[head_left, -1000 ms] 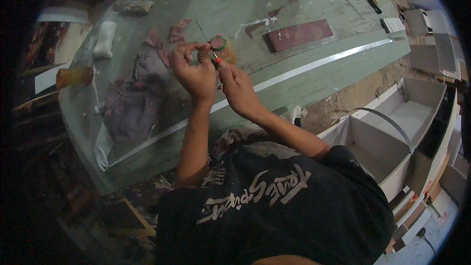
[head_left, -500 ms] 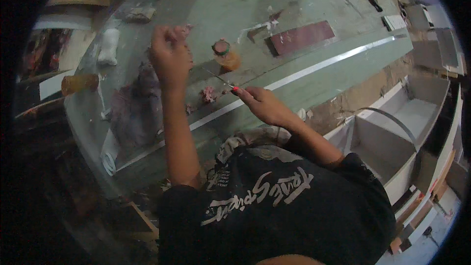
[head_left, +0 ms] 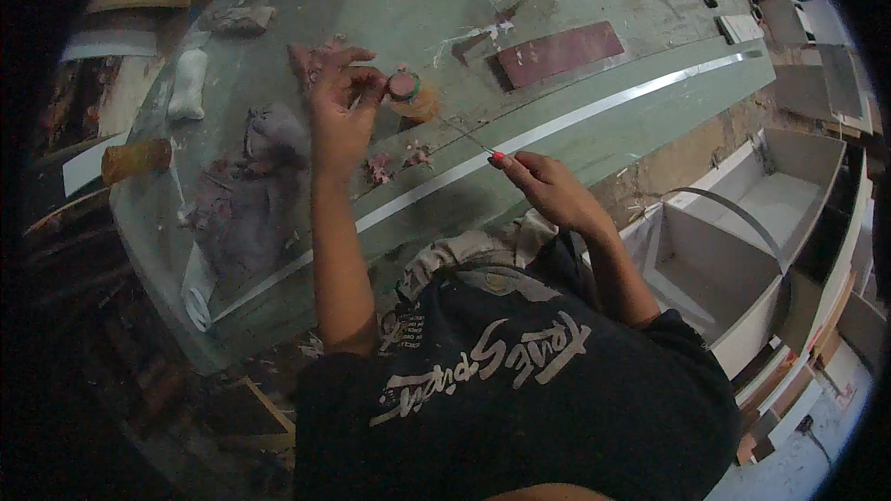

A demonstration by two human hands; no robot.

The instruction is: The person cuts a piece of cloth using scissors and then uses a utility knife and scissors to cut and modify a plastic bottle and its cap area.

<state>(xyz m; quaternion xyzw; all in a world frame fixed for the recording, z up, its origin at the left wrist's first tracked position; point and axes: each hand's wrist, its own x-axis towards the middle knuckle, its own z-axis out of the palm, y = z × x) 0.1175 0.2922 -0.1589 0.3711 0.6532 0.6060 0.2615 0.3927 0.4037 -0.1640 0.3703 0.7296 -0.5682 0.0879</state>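
My left hand (head_left: 345, 97) is raised over the table with its fingers curved and apart. Its fingertips come right beside the pinkish top of a small jar (head_left: 404, 85) with a green rim and an amber body; whether they touch it I cannot tell. A pinkish lump (head_left: 311, 65) shows just behind this hand. In my right hand (head_left: 557, 190) is a thin metal tool (head_left: 475, 141) with a red handle end, pinched between thumb and fingers. Its thin shaft points toward the jar's base. Pink crumpled bits (head_left: 379, 167) lie on the table between the hands.
A dark red flat sheet (head_left: 561, 54) lies beyond the jar. Along the near edge of the green table (head_left: 520, 0) runs a pale strip (head_left: 594, 127). A greyish cloth (head_left: 251, 213) lies at left, near an amber cylinder (head_left: 136, 161). White open boxes (head_left: 705, 264) stand at right.
My left hand has gone from closed to fingers apart and has come to the jar's top. My right hand has drawn the tool back to the right, away from the left hand.
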